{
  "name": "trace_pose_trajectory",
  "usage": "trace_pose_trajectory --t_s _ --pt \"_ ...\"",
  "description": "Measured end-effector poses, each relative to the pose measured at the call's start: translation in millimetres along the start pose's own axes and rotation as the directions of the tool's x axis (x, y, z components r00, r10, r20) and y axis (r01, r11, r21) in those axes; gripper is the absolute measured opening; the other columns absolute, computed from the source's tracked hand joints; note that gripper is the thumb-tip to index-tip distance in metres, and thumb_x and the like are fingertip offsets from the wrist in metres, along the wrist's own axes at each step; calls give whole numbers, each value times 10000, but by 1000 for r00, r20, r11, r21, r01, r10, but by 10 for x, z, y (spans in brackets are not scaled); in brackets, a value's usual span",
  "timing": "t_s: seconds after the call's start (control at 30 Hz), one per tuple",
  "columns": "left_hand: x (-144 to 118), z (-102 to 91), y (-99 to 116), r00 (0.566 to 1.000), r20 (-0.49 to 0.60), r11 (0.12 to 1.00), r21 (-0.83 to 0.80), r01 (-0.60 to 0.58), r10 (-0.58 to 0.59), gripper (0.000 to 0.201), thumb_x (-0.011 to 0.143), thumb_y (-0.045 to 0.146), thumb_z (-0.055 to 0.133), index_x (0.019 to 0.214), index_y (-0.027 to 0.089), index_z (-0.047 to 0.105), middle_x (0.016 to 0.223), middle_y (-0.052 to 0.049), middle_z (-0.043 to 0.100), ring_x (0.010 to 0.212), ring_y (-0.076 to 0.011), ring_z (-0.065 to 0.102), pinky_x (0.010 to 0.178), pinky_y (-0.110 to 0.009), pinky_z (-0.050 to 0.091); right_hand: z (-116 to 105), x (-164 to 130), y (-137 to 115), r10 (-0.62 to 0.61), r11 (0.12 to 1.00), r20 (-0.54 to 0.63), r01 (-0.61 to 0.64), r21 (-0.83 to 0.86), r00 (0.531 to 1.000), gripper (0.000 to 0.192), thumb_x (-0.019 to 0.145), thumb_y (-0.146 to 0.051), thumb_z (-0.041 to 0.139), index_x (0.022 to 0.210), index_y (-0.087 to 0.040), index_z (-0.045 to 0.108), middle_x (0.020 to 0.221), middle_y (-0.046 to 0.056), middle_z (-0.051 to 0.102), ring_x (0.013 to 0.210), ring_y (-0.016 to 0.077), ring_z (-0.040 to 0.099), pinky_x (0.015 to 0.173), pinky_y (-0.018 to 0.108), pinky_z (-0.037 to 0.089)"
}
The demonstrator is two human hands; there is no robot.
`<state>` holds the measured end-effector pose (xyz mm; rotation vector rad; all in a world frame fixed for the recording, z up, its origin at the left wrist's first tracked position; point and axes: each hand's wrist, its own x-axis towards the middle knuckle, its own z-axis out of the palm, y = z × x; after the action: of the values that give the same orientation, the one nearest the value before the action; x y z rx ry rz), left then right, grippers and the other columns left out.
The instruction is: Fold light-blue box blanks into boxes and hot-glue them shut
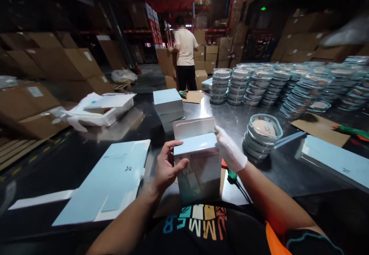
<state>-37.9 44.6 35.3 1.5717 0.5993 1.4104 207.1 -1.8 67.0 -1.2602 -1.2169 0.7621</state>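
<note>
Standing upright at the near edge of the steel bench (248, 120), a pale blue carton (198, 163) is gripped from both sides. The left hand (168, 166), bare, is wrapped round the carton's left edge, with the thumb laid on its front face and the fingertips curled over the top corner. The right hand (230, 151), covered by a white glove, is pressed flat against the carton's right side. The carton's white top flap (194, 127) is raised behind its blue lid panel.

Left of the carton, flattened blue cartons (115, 178) are spread on the bench, and a small dark logo is printed on one of them (too small to be read). Behind the carton a stack of closed blue boxes (168, 105) is seen, and further left of it a white mesh tray (100, 111) holding white sheets. Right of the carton a short stack of clear lidded dishes (262, 134) is set, with many taller stacks of the same dishes (288, 86) beyond it. Another flat blue carton (337, 161) with a faint logo lies to the far right of the carton.

Below the carton, the letters "UMMER" are printed in colours on the wearer's black shirt (198, 224). Far behind the carton, a person in a light shirt (186, 55) is standing among brown cardboard boxes (72, 63).
</note>
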Motion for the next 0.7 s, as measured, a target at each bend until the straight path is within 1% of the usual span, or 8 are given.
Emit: trace_pose_trajectory --t_s 0.17,0.27,0.33,0.4,0.5,0.6,0.67,0.7 --pt "-24 -52 -192 994 29 992 65 -110 108 558 814 627 919 1118 214 698 1239 -98 704 1070 -250 745 862 -322 595 124 -19 -54 -116 993 128 113 24 985 530 858 -490 767 1306 -223 669 1165 84 789 1123 296 736 1011 435 609" --pt "11 -81 -261 976 -28 976 23 -217 218 544 824 525 957 1182 250 654 1380 -108 688 1224 -284 748 963 -375 617 -36 -102 125 -256 966 245 257 29 935 784 749 -542 963 1395 -236 641 1482 155 694 1310 337 708 1079 460 602" --pt "46 -122 -264 952 4 952 -25 -305 305 561 851 424 961 1299 303 646 1288 -73 741 1224 -281 764 1019 -416 624 -129 -170 209 -376 919 287 395 -9 881 648 833 -489 953 1374 -252 687 1699 176 526 1467 341 631 1161 479 565" --pt "81 -197 -224 917 124 925 -6 -381 379 454 891 359 930 1296 311 730 1209 -71 758 1235 -298 768 1055 -457 632 -166 -234 232 -491 850 313 525 -33 813 366 999 -401 821 1331 -269 742 1762 156 463 1544 309 575 1224 497 522" --pt "126 -328 -60 855 279 873 95 -478 437 198 958 288 839 1156 277 839 1215 -106 739 1280 -331 754 1061 -493 647 -107 -297 190 -623 743 307 667 -54 719 243 1099 -328 693 1327 -296 771 1576 132 668 1464 252 637 1210 489 542" --pt "166 -359 220 771 447 718 329 -613 453 207 957 292 830 1163 289 821 1276 -106 768 1377 -363 697 1231 -607 512 51 -329 112 -716 610 290 771 -184 635 194 1095 -324 697 1248 -260 795 1424 129 759 1367 246 680 1191 487 558" --pt "174 -311 405 700 586 515 486 -706 408 319 899 412 888 1174 278 796 1384 -126 768 1460 -428 623 1323 -690 347 152 -340 36 -727 478 399 829 -291 559 237 1088 -358 693 1249 -212 788 1530 171 698 1430 276 642 1223 509 532" --pt "172 -284 477 672 634 449 507 -735 383 418 880 456 895 1237 274 774 1384 -132 776 1411 -425 653 1306 -665 375 174 -344 -12 -704 416 478 851 -322 525 307 1090 -397 684 1297 -187 768 1608 199 634 1493 289 601 1245 503 515"
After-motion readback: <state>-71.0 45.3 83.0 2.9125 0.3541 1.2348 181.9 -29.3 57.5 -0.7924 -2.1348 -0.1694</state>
